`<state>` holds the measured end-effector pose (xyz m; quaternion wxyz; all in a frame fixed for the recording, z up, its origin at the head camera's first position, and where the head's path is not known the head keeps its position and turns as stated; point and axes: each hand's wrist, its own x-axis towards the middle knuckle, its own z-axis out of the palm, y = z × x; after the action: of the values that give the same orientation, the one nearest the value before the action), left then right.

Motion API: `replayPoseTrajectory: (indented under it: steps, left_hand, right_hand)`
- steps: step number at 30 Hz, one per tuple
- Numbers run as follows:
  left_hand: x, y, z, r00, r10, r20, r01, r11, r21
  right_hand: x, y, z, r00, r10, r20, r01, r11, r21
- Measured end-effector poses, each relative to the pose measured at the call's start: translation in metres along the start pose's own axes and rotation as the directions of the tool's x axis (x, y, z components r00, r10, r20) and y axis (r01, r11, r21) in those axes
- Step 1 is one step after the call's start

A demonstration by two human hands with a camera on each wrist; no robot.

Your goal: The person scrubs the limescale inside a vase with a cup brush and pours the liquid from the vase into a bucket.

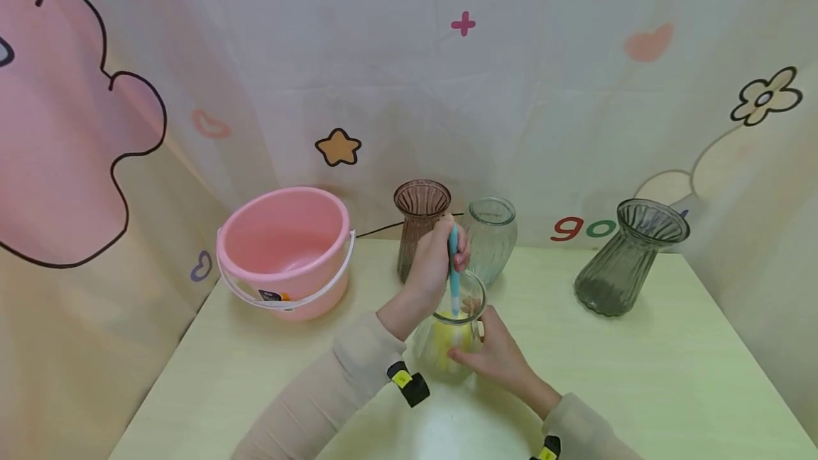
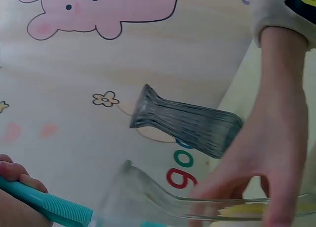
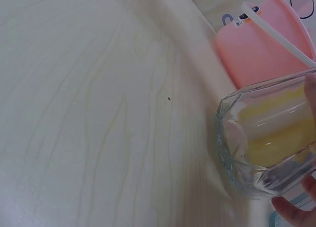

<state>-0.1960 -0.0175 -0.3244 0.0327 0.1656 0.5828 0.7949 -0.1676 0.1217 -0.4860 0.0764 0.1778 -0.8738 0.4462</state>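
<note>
My left hand (image 1: 441,250) grips the turquoise handle (image 1: 454,261) of a sponge bottle brush, which points down into a clear glass vase (image 1: 424,350). The brush's yellow sponge head (image 1: 450,338) shows through the glass, inside the body of the vase. From the right side, my right hand (image 1: 500,355) holds the vase around its body, thumb at the front. In the left wrist view, the ribbed turquoise grip (image 2: 64,212) lies in the left fingers, close to the vase's flared mouth. The right wrist view shows the thick faceted base (image 3: 232,158) of the tilted vase and the right fingertips (image 3: 291,212) beside it.
A pink bucket (image 1: 332,297) with a white handle stands on the left of the table. Behind the hands are a brownish glass vase (image 1: 409,247) and a pale clear vase (image 1: 501,240). A grey glass vase (image 1: 616,272) stands at right. A printed curtain (image 1: 396,91) hangs behind.
</note>
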Motion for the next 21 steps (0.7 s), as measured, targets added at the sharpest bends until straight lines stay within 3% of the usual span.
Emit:
replayPoseTrajectory:
  steps: [3,9,16,21]
  left_hand:
    - [-0.001,-0.013,-0.005,1.0,-0.013,-0.017,0.013,1.0,-0.007]
    - [-0.002,-0.015,-0.009,1.0,-0.009,-0.002,0.009,1.0,0.011]
    - [-0.006,-0.011,-0.003,1.0,0.009,0.026,-0.01,1.0,0.016]
    - [-0.001,0.004,0.002,0.999,0.037,0.033,-0.037,0.999,0.008]
  right_hand:
    - [-0.001,-0.002,0.001,1.0,0.0,-0.013,-0.001,1.0,-0.009]
    - [-0.002,-0.004,0.005,0.999,-0.008,-0.049,0.005,0.998,-0.061]
    - [-0.003,-0.004,0.008,0.991,-0.052,-0.12,0.033,0.988,-0.151]
    - [-0.004,-0.005,0.01,0.99,-0.039,-0.135,0.016,0.985,-0.173]
